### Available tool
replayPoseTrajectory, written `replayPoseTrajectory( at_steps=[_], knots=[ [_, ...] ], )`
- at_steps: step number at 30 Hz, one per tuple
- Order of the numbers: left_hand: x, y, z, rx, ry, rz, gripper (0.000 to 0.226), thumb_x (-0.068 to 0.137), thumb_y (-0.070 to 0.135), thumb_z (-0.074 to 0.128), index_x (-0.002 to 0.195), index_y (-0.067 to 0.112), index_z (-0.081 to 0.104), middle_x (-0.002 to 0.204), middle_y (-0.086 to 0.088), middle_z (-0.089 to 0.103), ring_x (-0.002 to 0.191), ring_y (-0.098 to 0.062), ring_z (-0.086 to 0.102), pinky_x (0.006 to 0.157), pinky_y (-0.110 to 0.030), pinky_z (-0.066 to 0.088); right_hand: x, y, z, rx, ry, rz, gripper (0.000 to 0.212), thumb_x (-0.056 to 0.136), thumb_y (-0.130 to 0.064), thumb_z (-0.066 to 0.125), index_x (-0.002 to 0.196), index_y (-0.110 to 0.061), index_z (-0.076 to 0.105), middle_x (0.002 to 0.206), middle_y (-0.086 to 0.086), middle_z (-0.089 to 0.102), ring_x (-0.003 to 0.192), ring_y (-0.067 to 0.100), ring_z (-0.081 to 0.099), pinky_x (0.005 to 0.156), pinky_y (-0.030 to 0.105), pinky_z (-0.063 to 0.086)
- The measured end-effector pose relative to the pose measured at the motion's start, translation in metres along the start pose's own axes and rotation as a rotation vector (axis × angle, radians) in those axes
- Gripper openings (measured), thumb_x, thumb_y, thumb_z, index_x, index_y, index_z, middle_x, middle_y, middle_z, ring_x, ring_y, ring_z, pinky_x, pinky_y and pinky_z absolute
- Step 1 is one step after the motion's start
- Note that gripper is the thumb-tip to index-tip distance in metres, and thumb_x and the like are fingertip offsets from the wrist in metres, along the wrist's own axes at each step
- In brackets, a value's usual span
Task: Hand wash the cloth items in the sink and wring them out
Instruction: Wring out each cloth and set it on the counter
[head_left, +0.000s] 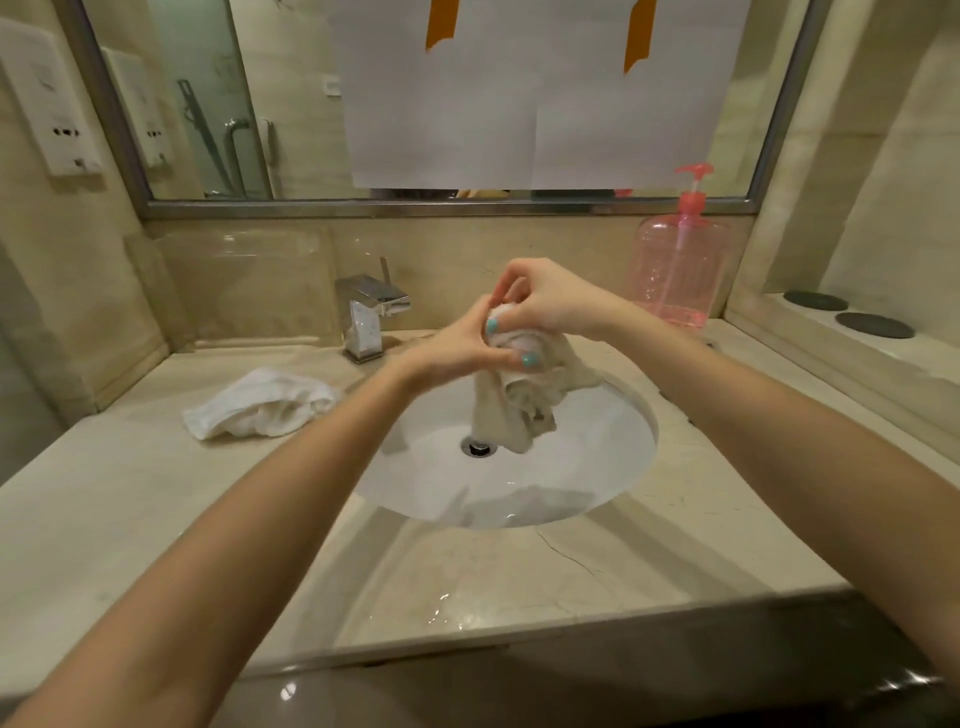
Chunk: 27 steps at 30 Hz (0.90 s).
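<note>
At the far left a white plastic socket panel (49, 98) is fixed to the tiled wall. A crumpled white cloth (260, 402) lies on the beige marble counter (130, 519), left of the basin and well apart from both hands. Behind it, a clear plastic tray (244, 286) is propped against the back wall. A square chrome tap (369, 317) stands at the rear left rim of the white oval sink (597, 467).

Just right of the tap, the left hand (457, 348) is curled round the bunched upper end of a wet beige cloth (524, 395), with two teal-painted nails seen against the bundle. The right hand (540, 301) is set directly above and against it, its fingertips bent down and pinching the top of the same bundle. Both hands are held over the back half of the sink. The rest of the beige cloth hangs loose below the grip, down and slightly right of the hands. Its lowest fold ends just beside the round metal drain (479, 448); whether it touches the basin cannot be told.

Further right, a transparent pink pump bottle (680, 270) stands on the counter by the back wall. Two dark round coasters (815, 300) are laid on a raised ledge at the far right.
</note>
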<state>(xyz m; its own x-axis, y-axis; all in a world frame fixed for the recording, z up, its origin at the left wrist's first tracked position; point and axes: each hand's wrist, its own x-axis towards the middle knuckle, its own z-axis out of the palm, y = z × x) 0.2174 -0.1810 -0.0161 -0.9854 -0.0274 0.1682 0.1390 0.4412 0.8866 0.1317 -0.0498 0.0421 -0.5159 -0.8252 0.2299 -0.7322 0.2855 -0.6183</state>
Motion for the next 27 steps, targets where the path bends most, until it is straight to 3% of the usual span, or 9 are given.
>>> replayPoseTrajectory(
  at_steps=[3, 6, 11, 13, 16, 18, 20, 24, 27],
  knots=[
    [0.003, -0.012, 0.017, -0.122, 0.0, 0.029, 0.087, 0.072, 0.028, 0.079, 0.143, 0.023, 0.029, 0.134, 0.0, 0.052, 0.123, -0.016, 0.055, 0.099, -0.027, 0.049, -0.001, 0.003, -0.005, 0.176, 0.073, 0.037, 0.029, 0.084, -0.009, 0.072, 0.11, -0.007, 0.058, 0.096, 0.008, 0.065, 0.081, 0.017, 0.065, 0.067, 0.022, 0.057],
    [0.005, -0.022, 0.038, -0.33, 0.039, 0.081, 0.076, 0.076, 0.028, 0.079, 0.14, 0.019, 0.039, 0.134, -0.007, 0.058, 0.122, -0.02, 0.059, 0.1, -0.035, 0.05, 0.0, 0.007, 0.004, 0.337, 0.186, 0.03, 0.021, 0.082, -0.005, 0.073, 0.099, -0.003, 0.061, 0.083, 0.006, 0.065, 0.073, 0.012, 0.063, 0.064, 0.019, 0.054],
    [0.0, -0.022, 0.035, -0.489, 0.363, 0.056, 0.046, 0.077, 0.021, 0.075, 0.116, 0.003, 0.059, 0.097, -0.008, 0.069, 0.083, -0.019, 0.067, 0.073, -0.032, 0.053, -0.003, 0.025, 0.012, 0.425, 0.309, 0.079, 0.015, 0.087, -0.017, 0.071, 0.095, -0.005, 0.065, 0.085, 0.004, 0.066, 0.076, 0.014, 0.063, 0.066, 0.022, 0.054],
    [-0.002, -0.02, 0.026, -0.481, 0.429, 0.071, 0.031, 0.083, 0.017, 0.074, 0.108, 0.006, 0.06, 0.092, -0.008, 0.066, 0.079, -0.017, 0.064, 0.071, -0.03, 0.052, -0.008, 0.04, 0.021, 0.441, 0.266, 0.144, 0.03, 0.091, -0.033, 0.065, 0.089, -0.003, 0.069, 0.079, 0.004, 0.066, 0.072, 0.015, 0.061, 0.064, 0.024, 0.049],
    [-0.002, -0.012, 0.02, -0.547, 0.549, 0.105, 0.022, 0.085, 0.021, 0.073, 0.099, 0.014, 0.057, 0.088, -0.003, 0.064, 0.075, -0.012, 0.063, 0.068, -0.025, 0.053, -0.012, 0.054, 0.047, 0.537, 0.229, 0.242, 0.056, 0.098, -0.048, 0.048, 0.102, 0.004, 0.069, 0.094, 0.011, 0.07, 0.087, 0.021, 0.065, 0.078, 0.032, 0.049],
    [0.002, -0.006, 0.023, -0.622, 0.628, 0.138, 0.02, 0.09, 0.021, 0.069, 0.1, 0.014, 0.053, 0.088, -0.002, 0.063, 0.073, -0.01, 0.062, 0.067, -0.025, 0.053, -0.014, 0.053, 0.062, 0.734, 0.204, 0.235, 0.055, 0.101, -0.051, 0.036, 0.107, -0.007, 0.069, 0.101, 0.009, 0.073, 0.095, 0.019, 0.068, 0.085, 0.03, 0.053],
    [0.008, -0.003, 0.03, -0.642, 0.733, 0.141, 0.019, 0.092, 0.022, 0.066, 0.098, 0.016, 0.05, 0.088, -0.002, 0.06, 0.073, -0.01, 0.061, 0.068, -0.025, 0.053, -0.015, 0.044, 0.073, 0.959, 0.154, 0.267, 0.059, 0.1, -0.058, 0.025, 0.104, -0.018, 0.068, 0.096, 0.003, 0.074, 0.09, 0.014, 0.071, 0.077, 0.024, 0.055],
    [0.02, -0.009, 0.041, -0.766, 1.044, 0.108, 0.02, 0.094, 0.021, 0.064, 0.096, 0.017, 0.044, 0.092, -0.005, 0.056, 0.083, -0.017, 0.057, 0.076, -0.03, 0.052, -0.014, 0.041, 0.091, 1.228, 0.042, 0.395, 0.07, 0.094, -0.069, 0.016, 0.109, -0.023, 0.067, 0.102, 0.001, 0.074, 0.093, 0.013, 0.07, 0.079, 0.029, 0.055],
    [0.019, -0.013, 0.049, -0.599, 1.156, 0.08, 0.027, 0.095, 0.016, 0.061, 0.11, 0.012, 0.039, 0.098, -0.001, 0.05, 0.083, -0.013, 0.056, 0.068, -0.014, 0.049, -0.011, 0.042, 0.101, 1.299, -0.001, 0.424, 0.067, 0.095, -0.069, 0.021, 0.113, -0.022, 0.066, 0.101, 0.001, 0.075, 0.093, 0.014, 0.07, 0.076, 0.03, 0.055]
  ],
)
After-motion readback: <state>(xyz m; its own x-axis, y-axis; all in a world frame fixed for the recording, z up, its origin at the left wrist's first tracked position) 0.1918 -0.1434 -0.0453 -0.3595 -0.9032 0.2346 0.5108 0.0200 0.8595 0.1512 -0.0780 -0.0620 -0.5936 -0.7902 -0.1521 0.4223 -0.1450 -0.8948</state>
